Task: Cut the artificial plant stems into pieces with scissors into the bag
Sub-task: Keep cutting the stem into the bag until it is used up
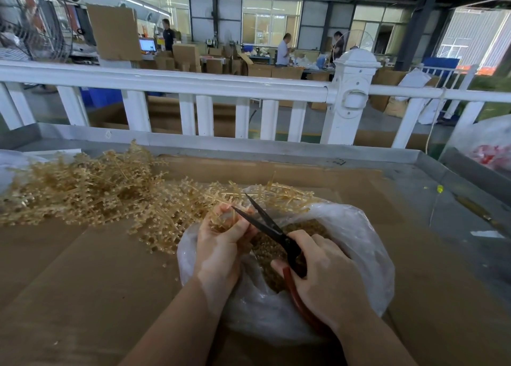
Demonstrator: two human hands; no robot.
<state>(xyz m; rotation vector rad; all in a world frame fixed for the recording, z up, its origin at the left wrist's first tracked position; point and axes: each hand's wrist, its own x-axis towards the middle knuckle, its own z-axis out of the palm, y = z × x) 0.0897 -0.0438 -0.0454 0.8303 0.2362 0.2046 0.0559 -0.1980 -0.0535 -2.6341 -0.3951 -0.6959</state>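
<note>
The left hand (221, 238) pinched a tan, knobbly plastic stem (221, 219) over the bag (359, 244). The right hand (323, 280) gripped red-handled scissors (265, 222), black blades parted. The crinkled clear bag held cut bits (268, 252). More stems (83, 188) lay heaped on cardboard (83, 282).

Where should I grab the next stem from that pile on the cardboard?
By judgement, pinch a bare main stalk at the near right edge of the pile, coming from the bag side. Stalks there poke out loose, close to your left hand; deeper in, the branches interlock and would drag others along.
</note>
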